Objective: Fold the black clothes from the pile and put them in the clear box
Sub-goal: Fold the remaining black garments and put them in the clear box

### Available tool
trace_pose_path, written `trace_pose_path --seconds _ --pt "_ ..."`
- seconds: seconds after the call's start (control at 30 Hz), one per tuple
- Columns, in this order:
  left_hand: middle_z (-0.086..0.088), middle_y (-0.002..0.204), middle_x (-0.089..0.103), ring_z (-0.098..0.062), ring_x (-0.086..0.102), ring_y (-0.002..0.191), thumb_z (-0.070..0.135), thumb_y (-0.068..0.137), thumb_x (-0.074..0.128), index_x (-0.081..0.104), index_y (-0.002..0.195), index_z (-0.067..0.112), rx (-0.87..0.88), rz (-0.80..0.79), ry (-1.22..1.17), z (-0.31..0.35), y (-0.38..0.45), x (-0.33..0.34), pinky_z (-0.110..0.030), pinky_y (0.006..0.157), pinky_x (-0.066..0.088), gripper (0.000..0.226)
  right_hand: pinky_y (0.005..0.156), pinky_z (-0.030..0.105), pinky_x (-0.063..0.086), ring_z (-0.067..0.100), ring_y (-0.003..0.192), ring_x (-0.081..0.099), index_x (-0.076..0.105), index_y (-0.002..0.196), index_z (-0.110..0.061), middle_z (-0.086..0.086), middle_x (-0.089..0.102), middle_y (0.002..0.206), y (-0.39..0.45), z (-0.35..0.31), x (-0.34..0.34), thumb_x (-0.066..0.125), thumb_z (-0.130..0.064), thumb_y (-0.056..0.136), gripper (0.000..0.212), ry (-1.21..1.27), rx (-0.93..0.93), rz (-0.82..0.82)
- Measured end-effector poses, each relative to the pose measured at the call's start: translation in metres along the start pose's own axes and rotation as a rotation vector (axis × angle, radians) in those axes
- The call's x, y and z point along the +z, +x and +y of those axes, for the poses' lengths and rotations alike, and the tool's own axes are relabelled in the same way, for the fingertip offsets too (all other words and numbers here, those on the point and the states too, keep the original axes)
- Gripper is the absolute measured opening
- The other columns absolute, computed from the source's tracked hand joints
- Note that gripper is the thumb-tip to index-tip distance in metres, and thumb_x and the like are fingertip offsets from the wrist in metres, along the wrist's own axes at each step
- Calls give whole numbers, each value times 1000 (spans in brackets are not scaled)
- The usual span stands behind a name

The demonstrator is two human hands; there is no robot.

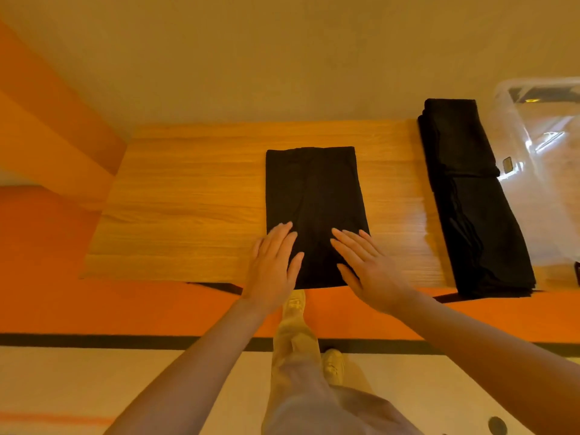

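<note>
A black garment (314, 189) lies flat on the wooden table (188, 199), folded into a long rectangle that reaches the near edge. My left hand (274, 262) rests flat on its near left corner, fingers straight. My right hand (367, 265) lies flat on its near right side, fingers spread. A pile of black clothes (470, 199) stretches along the table's right side. The clear box (546, 146) stands at the far right, beside that pile; something dark shows at its far end.
The table stands against a plain wall, with orange floor in front and to the left. The left half of the tabletop is bare wood. My legs and shoes (295, 306) are just below the table's near edge.
</note>
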State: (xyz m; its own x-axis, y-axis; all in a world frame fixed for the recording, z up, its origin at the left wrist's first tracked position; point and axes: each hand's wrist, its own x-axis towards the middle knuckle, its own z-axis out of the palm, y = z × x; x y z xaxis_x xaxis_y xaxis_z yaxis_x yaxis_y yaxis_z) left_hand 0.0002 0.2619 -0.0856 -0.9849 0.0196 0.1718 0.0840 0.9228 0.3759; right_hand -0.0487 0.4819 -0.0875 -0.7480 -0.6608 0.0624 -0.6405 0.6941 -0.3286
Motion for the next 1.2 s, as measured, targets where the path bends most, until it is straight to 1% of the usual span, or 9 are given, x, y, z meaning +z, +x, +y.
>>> trace_pose_path --seconds 0.1,0.2,0.37,0.53,0.6,0.7,0.8,1.0,1.2 --pt "-5 158 23 -19 13 147 40 100 29 32 147 12 -67 -133 40 11 30 26 -40 118 16 55 120 38 10 15 147 5 21 151 -16 1 12 159 36 -19 20 16 -43 99 58 -55 105 -80" --pt "-3 160 12 -17 2 148 48 100 21 18 152 15 -96 -226 135 -3 28 43 -43 120 11 61 121 37 0 13 147 -8 7 152 -19 -2 1 160 38 -11 34 10 -51 98 63 -130 180 -135" --pt "-3 161 2 -17 -5 148 60 95 13 6 153 15 -133 -232 233 -29 9 35 -42 121 5 74 120 34 -5 12 146 -16 -4 153 -17 -2 -11 159 13 14 31 8 -61 94 75 -154 344 -131" --pt "-3 161 -3 -18 -9 148 64 92 1 -7 149 19 -174 -276 260 -28 6 28 -46 120 -1 73 119 33 -8 13 146 -17 -5 152 -14 2 -11 159 8 14 27 2 -62 92 77 -148 369 -129" --pt "-2 161 -4 -18 -10 148 62 92 1 -7 149 20 -204 -255 237 -24 13 27 -47 118 -5 71 119 34 -6 16 147 -13 -1 152 -11 5 -6 160 16 11 25 4 -59 95 74 -155 368 -102" --pt "-2 161 5 -18 -2 148 53 98 15 10 153 17 -108 -134 207 -17 43 26 -44 117 -5 65 121 36 1 16 148 -5 8 153 -11 6 1 160 51 6 20 14 -50 99 67 -80 300 -27" --pt "-2 161 7 -15 0 148 50 99 13 13 153 16 -61 -183 156 -14 86 36 -42 119 0 64 121 36 5 14 147 1 16 152 -12 6 10 160 95 7 24 15 -46 99 63 -44 249 -35" --pt "-1 161 -1 -14 -7 148 57 96 15 3 154 17 -127 -254 232 -47 103 41 -42 120 -2 71 120 35 -4 13 146 -12 -3 153 -15 1 -8 161 104 40 28 6 -60 94 75 -159 394 -99" --pt "1 161 -7 -14 -11 147 58 97 18 -3 153 20 -183 -286 229 -55 117 37 -43 120 -3 71 121 37 0 15 147 -14 -5 153 -13 4 -10 161 117 42 28 1 -62 91 79 -154 469 -106"
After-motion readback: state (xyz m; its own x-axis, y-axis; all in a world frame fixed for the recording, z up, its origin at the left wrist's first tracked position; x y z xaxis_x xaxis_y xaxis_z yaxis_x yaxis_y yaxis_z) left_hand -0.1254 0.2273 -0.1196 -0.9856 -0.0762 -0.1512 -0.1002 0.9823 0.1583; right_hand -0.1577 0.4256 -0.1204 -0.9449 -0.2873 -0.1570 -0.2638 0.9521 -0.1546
